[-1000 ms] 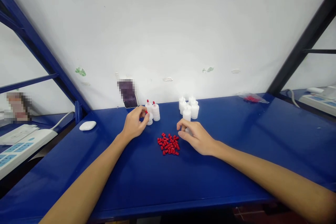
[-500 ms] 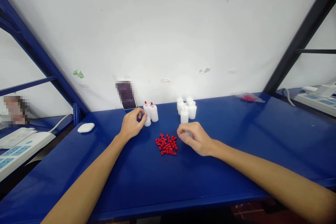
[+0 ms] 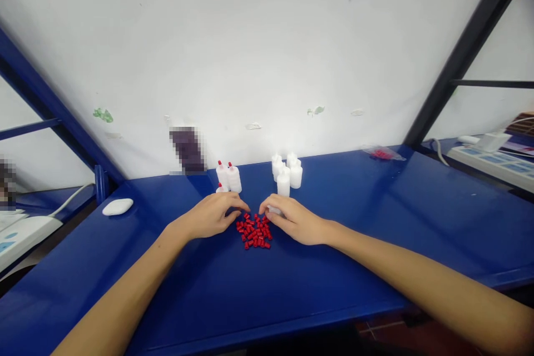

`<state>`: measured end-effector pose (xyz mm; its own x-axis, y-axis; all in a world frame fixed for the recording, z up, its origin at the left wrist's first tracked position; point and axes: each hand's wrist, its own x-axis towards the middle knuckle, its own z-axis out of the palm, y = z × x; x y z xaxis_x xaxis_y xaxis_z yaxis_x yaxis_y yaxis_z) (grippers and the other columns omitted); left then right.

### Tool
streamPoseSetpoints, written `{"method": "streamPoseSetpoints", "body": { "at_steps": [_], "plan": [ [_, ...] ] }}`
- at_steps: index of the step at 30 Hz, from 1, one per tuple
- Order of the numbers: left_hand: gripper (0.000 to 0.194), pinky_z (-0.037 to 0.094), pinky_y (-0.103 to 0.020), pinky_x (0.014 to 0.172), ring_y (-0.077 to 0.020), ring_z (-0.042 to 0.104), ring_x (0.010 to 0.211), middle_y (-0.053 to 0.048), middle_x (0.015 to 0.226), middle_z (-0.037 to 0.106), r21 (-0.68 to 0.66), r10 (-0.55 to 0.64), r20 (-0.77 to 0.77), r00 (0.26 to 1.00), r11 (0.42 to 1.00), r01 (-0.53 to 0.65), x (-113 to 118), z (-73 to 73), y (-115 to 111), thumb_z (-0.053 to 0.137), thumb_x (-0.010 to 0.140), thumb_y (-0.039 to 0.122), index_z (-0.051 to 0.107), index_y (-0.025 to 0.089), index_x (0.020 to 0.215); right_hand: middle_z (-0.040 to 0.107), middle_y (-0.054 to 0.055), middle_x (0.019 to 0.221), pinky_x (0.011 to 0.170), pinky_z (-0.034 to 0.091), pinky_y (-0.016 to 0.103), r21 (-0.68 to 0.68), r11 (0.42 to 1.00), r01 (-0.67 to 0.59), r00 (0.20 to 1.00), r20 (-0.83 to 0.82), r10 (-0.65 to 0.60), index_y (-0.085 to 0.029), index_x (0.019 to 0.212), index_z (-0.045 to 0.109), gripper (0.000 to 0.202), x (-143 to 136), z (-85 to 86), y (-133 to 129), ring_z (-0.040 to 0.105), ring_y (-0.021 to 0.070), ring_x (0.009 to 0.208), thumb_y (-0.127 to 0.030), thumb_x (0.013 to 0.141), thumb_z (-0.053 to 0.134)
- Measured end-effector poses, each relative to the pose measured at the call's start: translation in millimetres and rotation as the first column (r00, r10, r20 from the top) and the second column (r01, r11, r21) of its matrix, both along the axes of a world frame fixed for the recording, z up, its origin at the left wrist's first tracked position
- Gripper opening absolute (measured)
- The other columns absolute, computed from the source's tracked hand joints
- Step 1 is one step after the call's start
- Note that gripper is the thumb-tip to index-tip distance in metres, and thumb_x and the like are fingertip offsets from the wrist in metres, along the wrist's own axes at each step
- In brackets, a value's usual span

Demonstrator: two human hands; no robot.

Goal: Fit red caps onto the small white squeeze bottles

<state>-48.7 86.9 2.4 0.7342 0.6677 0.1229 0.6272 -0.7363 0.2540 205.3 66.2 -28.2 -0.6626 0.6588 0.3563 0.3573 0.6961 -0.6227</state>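
1. Biggest change first: the left hand (image 3: pixel 214 214) has been moved away from the red-tipped bottles (image 3: pixel 234 180) and over to the red caps (image 3: pixel 255 232). Its thumb and forefinger are held apart at the far left side of the pile; whether a cap is being touched can't really be told.
2. The right hand (image 3: pixel 297 219) has been brought in closer to the pile too. A small white bottle (image 3: pixel 274 209) is gripped in its curled fingers and mostly hidden by them.
3. As for what that means: bottle and caps have been put within easy reach of each other, and the left hand looks to be left free. No red tip can be made out on the gripped bottle.
4. Three red-tipped bottles can be counted just beyond the left hand, the nearest partly covered by it. The white bottles (image 3: pixel 283 182) are bunched just beyond the right hand, with no red tips seen.
5. Room-wise, only a small gap is left between the fingertips. Movement away is limited by both bottle groups, then the wall (image 3: pixel 250 67). Plenty of bench (image 3: pixel 267 283) is left on the near side, down to its front edge.
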Motion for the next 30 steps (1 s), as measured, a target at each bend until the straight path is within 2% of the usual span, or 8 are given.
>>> {"method": "streamPoseSetpoints", "body": {
  "at_steps": [4, 7, 10, 14, 19, 22, 26, 30],
  "plan": [
    [0.025, 0.045, -0.023, 0.068, -0.0128, 0.059, 0.077, -0.003, 0.098, 0.066, -0.141, 0.004, 0.081, 0.997, 0.99, 0.007, -4, -2.0, 5, 0.053, 0.094, 0.024, 0.07, 0.025, 0.112, 0.063, -0.002, 0.075, 0.086, 0.038, 0.033, 0.006, 0.992, 0.129, 0.991, 0.038, -0.129, -0.018, 0.081, 0.065, 0.023, 0, -0.2, 1, 0.056, 0.0137, 0.071, -0.006, 0.085, 0.045],
    [0.022, 0.043, -0.022, 0.064, -0.0124, 0.057, 0.074, -0.003, 0.093, 0.066, -0.164, 0.014, 0.097, 0.995, 0.987, 0.002, -6, -1.9, 8, 0.058, 0.093, 0.027, 0.073, 0.025, 0.108, 0.058, -0.003, 0.061, 0.068, 0.037, 0.027, -0.042, 0.982, 0.182, 0.982, 0.059, -0.179, -0.017, 0.072, 0.065, 0.023, 0, 0.8, 1, 0.049, 0.0111, 0.057, -0.008, 0.081, 0.046],
    [0.021, 0.043, -0.022, 0.063, -0.0122, 0.057, 0.072, -0.004, 0.089, 0.066, -0.154, 0.004, 0.111, 0.994, 0.988, 0.013, -5, -2.9, 9, 0.058, 0.093, 0.029, 0.075, 0.025, 0.105, 0.059, -0.002, 0.063, 0.058, 0.033, 0.024, -0.066, 0.978, 0.196, 0.979, 0.064, -0.191, -0.017, 0.072, 0.065, 0.023, 1, 2.0, 1, 0.05, 0.0112, 0.057, -0.008, 0.079, 0.045],
    [0.02, 0.043, -0.023, 0.063, -0.0124, 0.057, 0.071, -0.004, 0.087, 0.065, -0.11, 0.009, 0.118, 0.993, 0.994, 0.004, -1, -6.3, 8, 0.058, 0.093, 0.029, 0.076, 0.023, 0.1, 0.062, 0.0, 0.074, 0.064, 0.035, 0.025, -0.011, 0.985, 0.171, 0.985, -0.01, -0.171, -0.016, 0.071, 0.062, 0.02, 2, 4.9, 0, 0.054, 0.0128, 0.066, -0.011, 0.08, 0.045],
    [0.017, 0.044, -0.023, 0.064, -0.0121, 0.055, 0.07, -0.003, 0.087, 0.065, -0.12, 0.067, 0.129, 0.989, 0.992, -0.051, 4, -7.5, 5, 0.06, 0.091, 0.029, 0.074, 0.022, 0.097, 0.057, 0.001, 0.073, 0.065, 0.035, 0.027, 0.014, 0.986, 0.166, 0.982, -0.093, -0.164, -0.017, 0.066, 0.053, 0.021, 2, 8.1, -4, 0.051, 0.014, 0.067, -0.017, 0.085, 0.043],
    [0.022, 0.044, -0.024, 0.065, -0.0114, 0.054, 0.069, -0.003, 0.093, 0.065, -0.177, 0.066, 0.129, 0.989, 0.983, -0.043, 4, -3.8, 3, 0.057, 0.091, 0.026, 0.071, 0.024, 0.109, 0.057, 0.0, 0.071, 0.062, 0.033, 0.027, 0.017, 0.984, 0.177, 0.981, -0.08, -0.175, -0.018, 0.069, 0.051, 0.018, 2, 8.0, -5, 0.049, 0.0134, 0.065, -0.018, 0.086, 0.043],
    [0.028, 0.045, -0.024, 0.068, -0.0135, 0.057, 0.078, -0.004, 0.099, 0.065, -0.269, 0.037, 0.126, 0.991, 0.963, -0.002, 2, 3.2, 1, 0.051, 0.093, 0.024, 0.069, 0.025, 0.114, 0.05, -0.005, 0.066, 0.06, 0.031, 0.026, 0.006, 0.983, 0.183, 0.981, -0.059, -0.183, -0.02, 0.086, 0.049, 0.004, 3, 7.2, -5, 0.044, 0.0122, 0.059, -0.02, 0.087, 0.045],
    [0.027, 0.043, -0.025, 0.068, -0.0146, 0.056, 0.078, -0.004, 0.097, 0.065, -0.303, 0.067, 0.12, 0.99, 0.953, -0.028, 3, 3.1, 1, 0.054, 0.093, 0.036, 0.072, 0.025, 0.108, 0.047, -0.006, 0.067, 0.061, 0.031, 0.025, -0.004, 0.986, 0.169, 0.984, -0.052, -0.169, -0.022, 0.097, 0.046, 0.007, 3, 7.0, -5, 0.043, 0.0116, 0.058, -0.022, 0.09, 0.045]
  ]
}}
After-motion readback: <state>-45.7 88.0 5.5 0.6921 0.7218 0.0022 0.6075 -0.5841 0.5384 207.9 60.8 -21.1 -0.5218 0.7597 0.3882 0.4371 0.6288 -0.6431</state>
